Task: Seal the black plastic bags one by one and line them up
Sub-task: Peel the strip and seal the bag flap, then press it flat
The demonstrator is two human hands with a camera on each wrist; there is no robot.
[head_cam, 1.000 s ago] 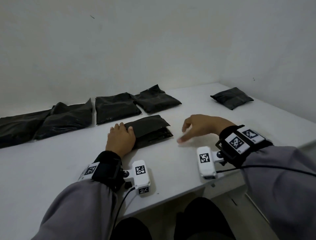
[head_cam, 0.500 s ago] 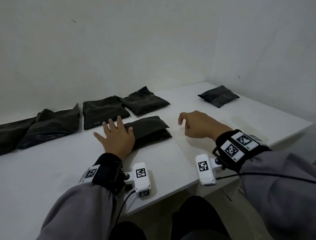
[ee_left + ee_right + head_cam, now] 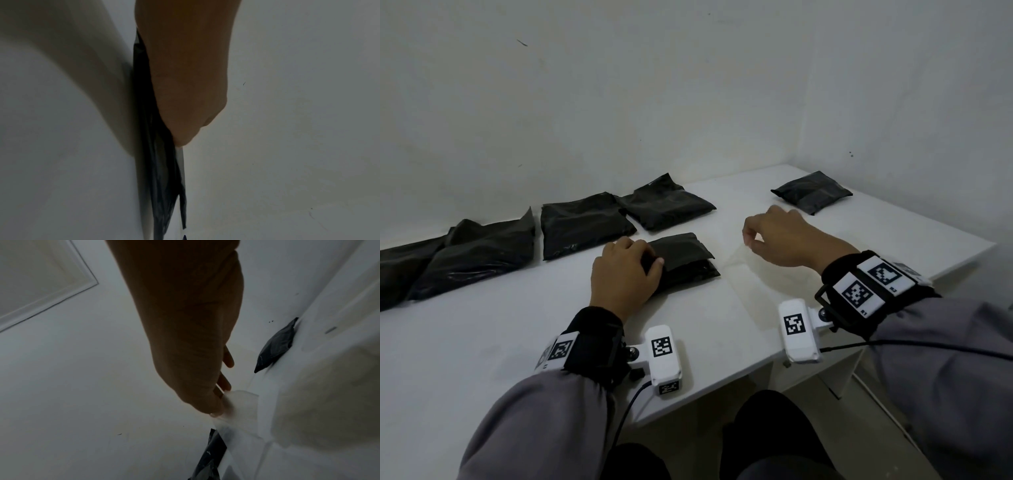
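A folded black plastic bag [image 3: 683, 262] lies on the white table [image 3: 517, 325] in front of me. My left hand [image 3: 643, 257] grips its left end, fingers curled over the edge and thumb on the top flap. The left wrist view shows this hand [image 3: 180, 138] pressed onto the bag [image 3: 160, 178]. My right hand [image 3: 753, 236] hovers to the right of the bag, apart from it. In the right wrist view its thumb and a finger [image 3: 216, 408] pinch a thin translucent strip [image 3: 236, 404].
Several black bags lie in a row along the back wall, from the nearest one [image 3: 666, 205] leftward past a second [image 3: 585, 224] to the far-left ones [image 3: 479, 250]. One more bag [image 3: 811, 192] sits alone at the back right corner. The table's front edge runs just under my wrists.
My left hand went from flat with spread fingers to curled on the bag's left end. My right hand rose and drew away to the right of the bag.
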